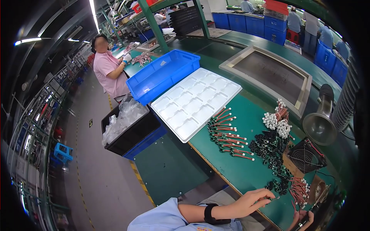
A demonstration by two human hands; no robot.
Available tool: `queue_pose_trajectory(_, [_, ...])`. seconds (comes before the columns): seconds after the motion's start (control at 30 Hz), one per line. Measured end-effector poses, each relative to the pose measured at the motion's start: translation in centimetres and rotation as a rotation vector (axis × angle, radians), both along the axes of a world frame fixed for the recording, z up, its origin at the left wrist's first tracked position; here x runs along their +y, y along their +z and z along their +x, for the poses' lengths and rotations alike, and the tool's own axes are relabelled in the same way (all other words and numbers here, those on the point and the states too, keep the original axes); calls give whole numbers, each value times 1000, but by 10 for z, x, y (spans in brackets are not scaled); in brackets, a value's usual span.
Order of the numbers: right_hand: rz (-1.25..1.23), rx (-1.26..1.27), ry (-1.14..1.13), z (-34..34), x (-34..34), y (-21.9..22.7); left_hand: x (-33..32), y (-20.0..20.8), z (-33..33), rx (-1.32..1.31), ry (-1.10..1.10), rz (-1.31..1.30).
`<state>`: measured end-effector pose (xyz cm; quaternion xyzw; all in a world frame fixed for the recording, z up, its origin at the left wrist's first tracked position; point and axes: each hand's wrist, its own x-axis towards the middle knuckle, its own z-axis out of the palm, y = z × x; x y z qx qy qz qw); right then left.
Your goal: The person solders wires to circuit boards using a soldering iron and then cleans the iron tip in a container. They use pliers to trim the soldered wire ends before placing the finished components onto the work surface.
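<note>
My left hand (250, 203), with a black band on its wrist, is over the front edge of the green bench. Its thumb and fingers pinch a small green circuit board (273, 198). At the lower right, my right hand (304, 219) is closed on a slim black pen-like tool (314, 210); the tool's tip cannot be made out. Just beyond my right hand lies a bundle of red wires with white connectors (299, 190). A pile of small dark green boards (269, 152) spreads past my left hand. Finished-looking boards with wires (227, 134) lie in a row farther left.
A white compartment tray (196, 102) overhangs the bench edge beside a blue bin (165, 73). A black fan (307, 156) and a metal extraction hood (320, 127) stand at right. More connectors (278, 121) lie behind the boards. Another person (110, 69) stands at far left.
</note>
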<state>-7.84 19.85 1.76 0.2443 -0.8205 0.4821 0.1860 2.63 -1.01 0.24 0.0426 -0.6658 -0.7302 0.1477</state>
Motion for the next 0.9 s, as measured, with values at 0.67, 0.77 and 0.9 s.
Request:
queue_pose_trajectory(0.67, [8, -24, -21, 24, -5, 22, 9, 8, -2, 1, -5, -158])
queue_pose_trajectory(0.77, [25, -23, -53, 25, -1, 20, 10, 8, -2, 4, 0, -166])
queue_pose_trajectory(0.9, [13, -54, -73, 25, 0, 19, 11, 10, -3, 18, 9, -160])
